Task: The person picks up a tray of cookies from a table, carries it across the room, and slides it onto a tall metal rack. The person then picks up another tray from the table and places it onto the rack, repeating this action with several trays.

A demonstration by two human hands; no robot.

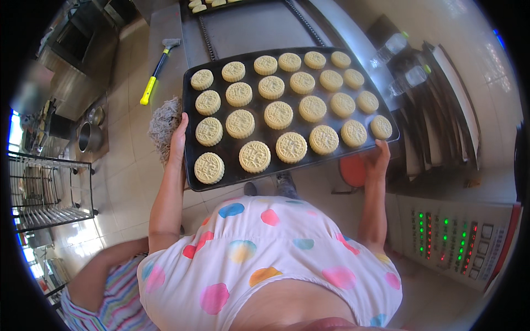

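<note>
I hold a black baking tray in front of me, tilted up toward its right side in the view. Rows of round, pale yellow mooncakes with stamped tops and fluted sides stand on it, spaced apart. My left hand grips the tray's left edge, its thumb along the rim and the other fingers hidden beneath. My right hand grips the near right corner, fingers mostly under the tray. Close to my left hand lies a grey shaggy cloth.
Beyond the tray, a metal conveyor with chains carries another tray. A yellow-handled scraper lies on its left ledge. Clear bottles stand right. A lit control panel, red stool, wire rack and another person's arm surround me.
</note>
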